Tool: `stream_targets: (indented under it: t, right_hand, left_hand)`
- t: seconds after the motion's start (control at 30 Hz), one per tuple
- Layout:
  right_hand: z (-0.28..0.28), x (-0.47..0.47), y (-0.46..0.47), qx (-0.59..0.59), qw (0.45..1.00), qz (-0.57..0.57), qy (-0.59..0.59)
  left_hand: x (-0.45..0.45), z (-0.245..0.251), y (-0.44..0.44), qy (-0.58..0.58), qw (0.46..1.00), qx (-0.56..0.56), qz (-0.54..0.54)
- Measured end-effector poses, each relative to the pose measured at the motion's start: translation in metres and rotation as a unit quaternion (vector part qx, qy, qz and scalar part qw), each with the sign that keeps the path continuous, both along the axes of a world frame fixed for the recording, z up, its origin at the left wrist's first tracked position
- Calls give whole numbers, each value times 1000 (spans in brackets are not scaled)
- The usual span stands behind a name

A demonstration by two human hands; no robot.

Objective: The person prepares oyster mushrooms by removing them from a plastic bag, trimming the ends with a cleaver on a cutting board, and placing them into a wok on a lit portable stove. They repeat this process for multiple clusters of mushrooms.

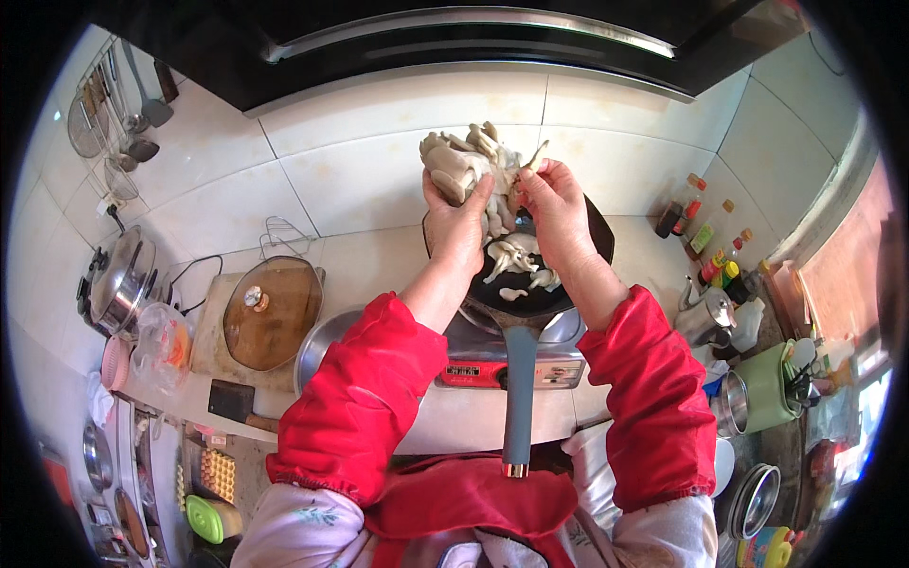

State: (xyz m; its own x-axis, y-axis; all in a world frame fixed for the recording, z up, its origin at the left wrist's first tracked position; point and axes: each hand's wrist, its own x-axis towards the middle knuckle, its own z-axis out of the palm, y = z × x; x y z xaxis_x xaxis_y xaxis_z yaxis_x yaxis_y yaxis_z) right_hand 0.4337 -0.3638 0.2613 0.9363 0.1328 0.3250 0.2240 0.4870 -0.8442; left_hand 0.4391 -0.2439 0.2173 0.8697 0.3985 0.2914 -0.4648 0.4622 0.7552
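Observation:
My left hand (pixel 458 224) grips a large cluster of oyster mushrooms (pixel 461 165) above the far left part of a dark frying pan (pixel 596 234). My right hand (pixel 557 206) pinches a thin mushroom piece (pixel 537 155) between thumb and fingertips, close to the cluster's right side. Several torn mushroom pieces (pixel 513 257) lie in the pan below my hands. The pan rests on a red and silver stove (pixel 547 375), its blue-grey handle (pixel 522 390) pointing towards me. Red sleeve covers are on both my forearms.
Left of the stove are a metal bowl (pixel 312 351), a glass lid (pixel 273 319) on a cutting board (pixel 206 355), a cleaver (pixel 232 401) and a steel pot (pixel 126 284). Bottles (pixel 703 231) and a metal kettle (pixel 703 319) stand at the right. A dark range hood (pixel 469 42) hangs above.

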Motion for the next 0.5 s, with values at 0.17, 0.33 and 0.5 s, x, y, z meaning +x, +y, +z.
stream_targets:
  t: [0.17,0.33,0.5]
  right_hand:
    - [-1,4,-12,-94,985,-90,-111]
    - [-28,30,-62,-517,841,-70,-145]
    - [8,6,-19,-367,883,-146,-252]
  left_hand:
    - [-11,7,10,32,995,-77,-58]
    - [-17,6,10,-33,999,11,-32]
    - [-29,11,4,-62,983,164,46]
